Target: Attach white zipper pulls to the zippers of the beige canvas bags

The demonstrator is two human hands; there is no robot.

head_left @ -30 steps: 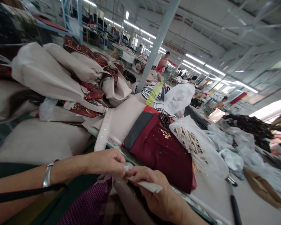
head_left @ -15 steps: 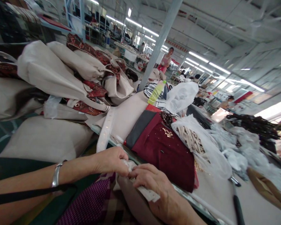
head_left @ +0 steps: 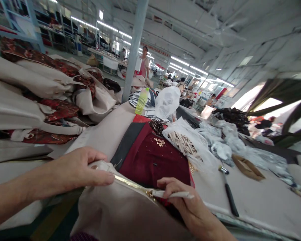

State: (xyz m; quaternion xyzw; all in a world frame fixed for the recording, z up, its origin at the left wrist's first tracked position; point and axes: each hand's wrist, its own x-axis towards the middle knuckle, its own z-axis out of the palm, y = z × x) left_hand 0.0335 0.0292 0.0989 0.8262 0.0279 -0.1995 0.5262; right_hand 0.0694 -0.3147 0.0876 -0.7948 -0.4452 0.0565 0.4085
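A beige bag [head_left: 120, 214] with a gold-toothed zipper [head_left: 131, 183] is in front of me at the table edge. My left hand [head_left: 77, 169] is closed on the bag's top edge at one end of the zipper, thumb lying on top. Between the thumb and fingers of my right hand [head_left: 188, 202] is the pale strap-like zipper pull [head_left: 157, 193], joined to a gold slider. The zipper's left stretch is closed; past the slider the bag's mouth is partly hidden by my right hand.
Behind the bag lies dark red cloth [head_left: 142, 160] with small gold pieces [head_left: 159, 142]. A clear bag of pale strips [head_left: 183, 144], a hammer [head_left: 229, 194] and a brown box [head_left: 248, 167] are to the right. Beige bags [head_left: 95, 97] pile up left. A yellow-green bottle [head_left: 141, 102] stands behind.
My hands have spread apart, and the bag with its zipper now shows upright between them. My left hand went left and my right hand right. The view has turned rightward.
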